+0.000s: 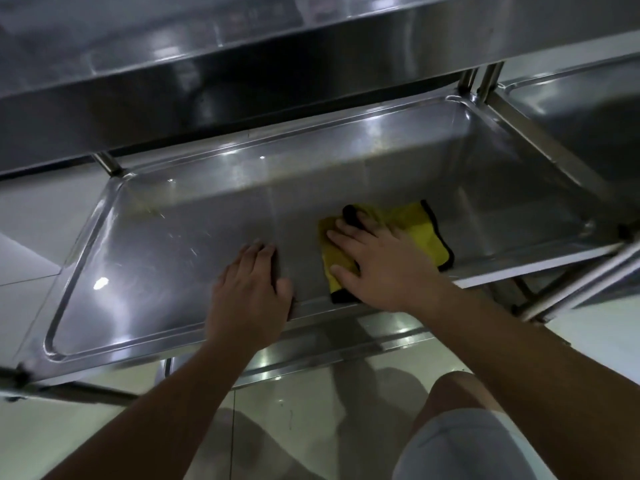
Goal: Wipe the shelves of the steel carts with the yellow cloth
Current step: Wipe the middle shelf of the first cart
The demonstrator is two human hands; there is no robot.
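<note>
Yellow cloth (420, 225), black-edged, lay flat on the floor of the middle shelf (194, 237) of the near steel cart, at approx. 3 o'clock from shelf centre, close to the near rim. Part of it was folded or bunched under the hand; a black patch showed at its far edge, at 12 o'clock from the knuckles.

R hand (377, 261) pressed down on the cloth w/ fingers straight and spread, thumb out toward 9 o'clock. Not gripping, not clenched: palm-flat pressure, as for wiping. L hand (251, 289) rested on the bare steel just beside the cloth, at 9 o'clock from it, fingers straight and together, nothing held. Judged to be bracing the body or steadying the cart.

Progress (judgement only):
- Wiping of this shelf appeared in hand, not finished. Cloth sat R of centre.
- Faint smears/scratch-like marks visible at approx. 10 o'clock of the shelf floor, near far L corner. Cannot tell if dirt, residue or wear.
- L half and far strip of the shelf prob. still needed a pass; no way to confirm which parts had been covered, since the steel looked much the same throughout.
- Upper shelf (242, 81) overhung at 12 o'clock; only its underside and front lip showed, state of top surface unknown.
- Second cart (571, 109) stood at 2 o'clock, touching or just beside the first; cannot tell which. Its shelf condition unclear.
- Lower frame rails showed below the near rim; any bottom shelf mostly hidden.

Overall est.: early to mid task, w/ several shelves likely outstanding.
</note>
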